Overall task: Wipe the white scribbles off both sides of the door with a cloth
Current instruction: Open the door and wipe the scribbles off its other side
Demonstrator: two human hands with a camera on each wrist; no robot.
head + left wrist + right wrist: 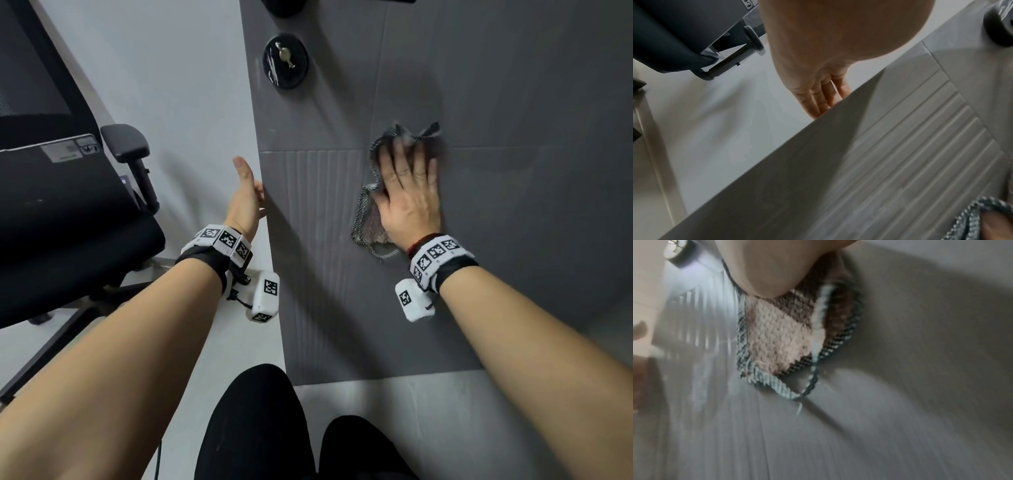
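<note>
Grey cloth [368,212] under flat right fingers [407,154] on door [513,102].

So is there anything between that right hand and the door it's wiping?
Only the cloth itself. The right hand presses it flat against the door, as wiping needs. Nothing else sits between them; the round lock is up and to the left.

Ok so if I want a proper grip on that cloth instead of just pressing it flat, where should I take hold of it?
Probably the loose lower-left corner of the cloth, which hangs out below and beside the right hand with its hemmed edge free of the door. Come from the left and below, thumb under that flap. The part under the palm is pinned flat, offering nothing to pinch.
</note>
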